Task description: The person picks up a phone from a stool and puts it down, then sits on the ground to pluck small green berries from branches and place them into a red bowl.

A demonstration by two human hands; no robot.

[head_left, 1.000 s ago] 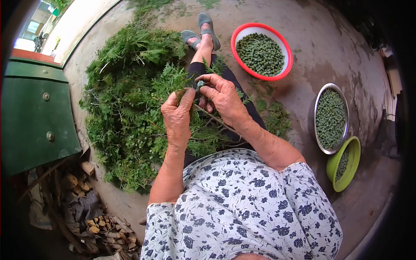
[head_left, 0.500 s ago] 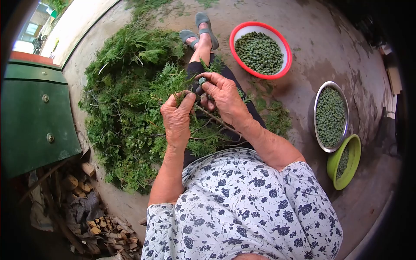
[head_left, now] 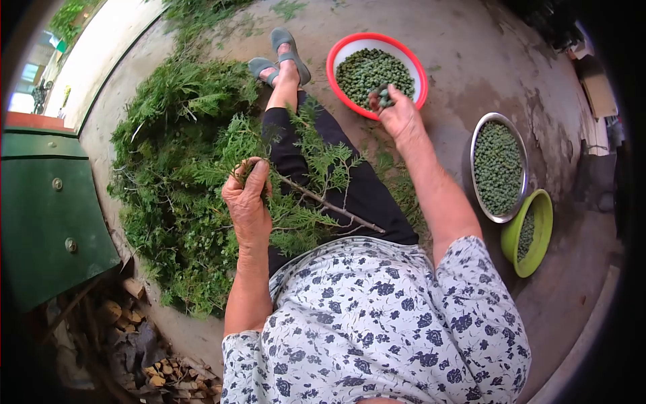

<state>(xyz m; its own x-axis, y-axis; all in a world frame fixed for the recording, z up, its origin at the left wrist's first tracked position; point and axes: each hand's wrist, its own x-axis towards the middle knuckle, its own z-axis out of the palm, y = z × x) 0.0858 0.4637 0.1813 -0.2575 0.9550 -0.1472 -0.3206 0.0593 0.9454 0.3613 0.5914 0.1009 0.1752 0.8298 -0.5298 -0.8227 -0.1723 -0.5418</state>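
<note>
My left hand (head_left: 247, 195) is closed on a leafy evergreen branch (head_left: 330, 204), whose bare woody stem lies across my lap and whose flat green sprays spread over my legs. Over the near rim of the red-rimmed white basin (head_left: 422, 84) is my right hand (head_left: 400, 118), its fingers curled round several small green cones (head_left: 384, 98). Many more green cones (head_left: 367, 69) fill the basin below it. Part of the branch is hidden behind my left fingers.
A big heap of cut evergreen branches (head_left: 175, 175) lies left of my legs. On the right stand a steel bowl (head_left: 480, 195) and a lime-green bowl (head_left: 544, 232), both holding green cones. A green metal box (head_left: 50, 222) and split firewood (head_left: 161, 370) are at the left.
My right hand has moved away from the branch, right and forward to the red-rimmed basin, carrying cones. My left hand still grips the branch; the view has shifted slightly.
</note>
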